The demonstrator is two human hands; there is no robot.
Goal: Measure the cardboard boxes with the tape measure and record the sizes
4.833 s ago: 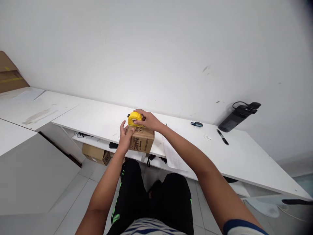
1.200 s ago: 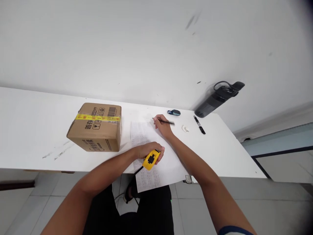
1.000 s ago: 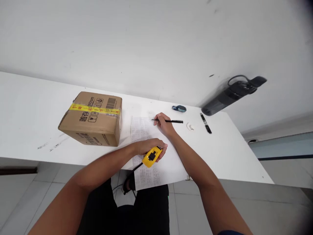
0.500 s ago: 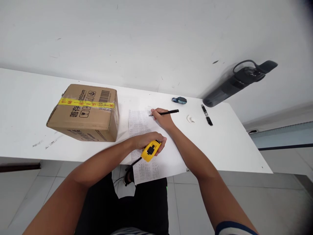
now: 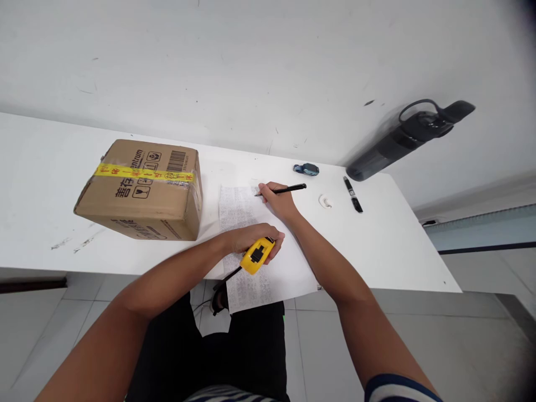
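My right hand (image 5: pixel 276 197) is closed around a black pen (image 5: pixel 290 189), its tip at the upper part of a paper sheet (image 5: pixel 288 273). The sheet carries dense print on its left side and hangs over the table's front edge. Lower on the paper rests my left hand (image 5: pixel 251 239), its fingers wrapped round a yellow tape measure (image 5: pixel 257 255) with a black strap trailing toward the table edge. To the left of both hands stands a taped cardboard box (image 5: pixel 138 192).
On the white table (image 5: pixel 377 251), a small blue-grey object (image 5: pixel 306 169), a white curled piece (image 5: pixel 325 201) and a black marker (image 5: pixel 353 194) lie right of the paper. A dark bottle (image 5: pixel 389 146) stands near the wall behind.
The view has shifted slightly, so the box and table sit a little further left and higher. Both hands keep their holds, with the pen tip almost in the same spot on the paper.
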